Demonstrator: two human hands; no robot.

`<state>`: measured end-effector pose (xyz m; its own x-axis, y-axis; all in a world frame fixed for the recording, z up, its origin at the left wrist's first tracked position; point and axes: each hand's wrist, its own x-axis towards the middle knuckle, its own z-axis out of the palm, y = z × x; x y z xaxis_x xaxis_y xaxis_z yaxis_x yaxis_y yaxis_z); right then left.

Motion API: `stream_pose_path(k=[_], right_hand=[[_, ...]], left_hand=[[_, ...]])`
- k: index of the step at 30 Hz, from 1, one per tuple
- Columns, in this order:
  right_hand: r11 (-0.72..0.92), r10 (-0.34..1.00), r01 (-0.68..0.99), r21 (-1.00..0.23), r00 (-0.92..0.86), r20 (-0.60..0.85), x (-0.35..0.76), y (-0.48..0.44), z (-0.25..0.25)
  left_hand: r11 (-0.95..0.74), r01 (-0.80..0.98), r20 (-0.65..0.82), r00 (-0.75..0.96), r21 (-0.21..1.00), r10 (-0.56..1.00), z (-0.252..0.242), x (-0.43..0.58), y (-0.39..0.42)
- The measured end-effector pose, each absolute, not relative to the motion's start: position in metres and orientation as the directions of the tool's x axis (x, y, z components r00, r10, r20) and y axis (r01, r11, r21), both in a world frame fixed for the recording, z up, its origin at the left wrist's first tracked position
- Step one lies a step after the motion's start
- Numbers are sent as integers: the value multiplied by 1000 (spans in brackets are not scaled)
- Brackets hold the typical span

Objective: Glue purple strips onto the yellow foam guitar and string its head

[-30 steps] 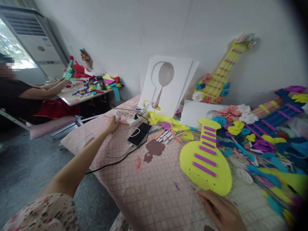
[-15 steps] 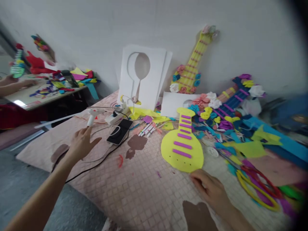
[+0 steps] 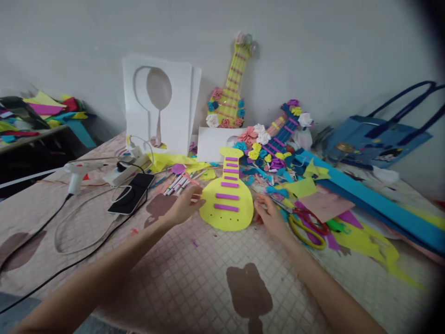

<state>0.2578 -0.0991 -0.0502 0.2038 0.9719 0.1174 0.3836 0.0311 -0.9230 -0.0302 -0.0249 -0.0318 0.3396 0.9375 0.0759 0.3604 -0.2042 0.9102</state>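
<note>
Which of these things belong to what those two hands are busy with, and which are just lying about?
Seem to belong:
- yellow guitar cutout, between the left hand and right hand
- purple strips on it
- perhaps the glue gun

Probably just lying about:
- phone
- blue bag
- markers, apparently unused

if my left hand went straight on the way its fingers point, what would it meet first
Most likely the left edge of the yellow guitar-shaped cutout, right beside the left hand; whether they already touch is hard to tell from this single view.
</note>
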Motion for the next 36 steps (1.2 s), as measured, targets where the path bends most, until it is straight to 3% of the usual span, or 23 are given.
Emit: stream_pose_path(k=[4, 8, 11, 16, 19, 22, 31, 34, 36], right_hand=[[13, 981, 301, -954, 180, 70, 255, -94, -50], [41, 983, 236, -971, 163, 81, 253, -106, -41], [27, 995, 158, -987, 90, 42, 247, -133, -33], [-81, 993, 16, -997, -86, -82, 238, -185, -33], [-173, 966, 48, -984, -187, -179, 246, -197, -37], [-176, 973, 186, -967, -114, -199, 264, -191, -36], [20, 992, 383, -923, 111, 67, 307, -125, -19], [43, 986, 377, -925, 131, 99, 307, -109, -19], [60, 981, 373, -926, 149, 124, 304, -106, -22]], left_hand=[[-117, 326, 38, 239, 938, 970, -41, -21, -10], [-60, 267, -14, 266, 962, 964, -25, -28, -20], [-21, 285, -85, 356, 958, 931, -6, -43, -40], [126, 356, -327, 587, 926, 740, -2, -66, -73], [149, 411, -404, 648, 899, 646, -11, -71, -88], [152, 427, -429, 686, 891, 588, -15, -70, -100], [-27, 508, -388, 690, 861, 611, -8, -67, -102], [-201, 609, -329, 643, 768, 692, 0, -66, -96], [-325, 678, -208, 580, 660, 787, 5, -65, -87]])
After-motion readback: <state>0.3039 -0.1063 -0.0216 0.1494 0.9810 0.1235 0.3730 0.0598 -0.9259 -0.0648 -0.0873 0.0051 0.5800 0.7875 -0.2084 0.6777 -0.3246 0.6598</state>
